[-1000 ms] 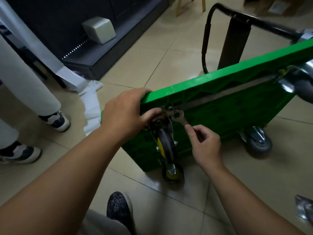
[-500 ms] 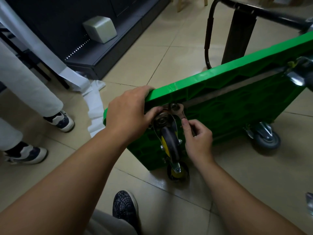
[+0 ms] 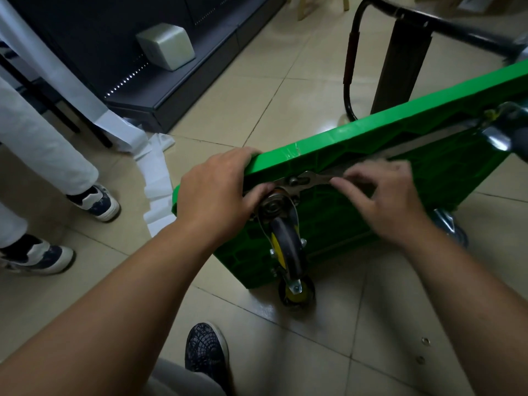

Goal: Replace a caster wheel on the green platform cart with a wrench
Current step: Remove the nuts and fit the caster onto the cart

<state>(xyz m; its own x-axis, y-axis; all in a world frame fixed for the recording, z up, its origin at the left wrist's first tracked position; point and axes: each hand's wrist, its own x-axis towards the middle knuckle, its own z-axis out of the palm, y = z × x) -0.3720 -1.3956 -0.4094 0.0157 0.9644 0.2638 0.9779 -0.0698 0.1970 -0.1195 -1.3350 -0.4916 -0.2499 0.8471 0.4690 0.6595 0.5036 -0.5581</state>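
- My left hand (image 3: 211, 192) has its fingers gripping the green plastic platform cart's (image 3: 445, 178) edge.
- My right hand's (image 3: 383, 201) on the silver wrench (image 3: 308, 178), too blurry to tell its grip.

A dark shelf unit (image 3: 177, 90) stands on the tiled floor (image 3: 228, 110). On its low base sits a pale grey box (image 3: 165, 47). A white paper strip (image 3: 154, 172) trails down past the unit's front corner onto the floor. Just beyond the paper, a person in white trousers (image 3: 43, 144) stands in dark-and-white sneakers (image 3: 97, 202). Well away from the unit lie two small metal rings (image 3: 425, 340).
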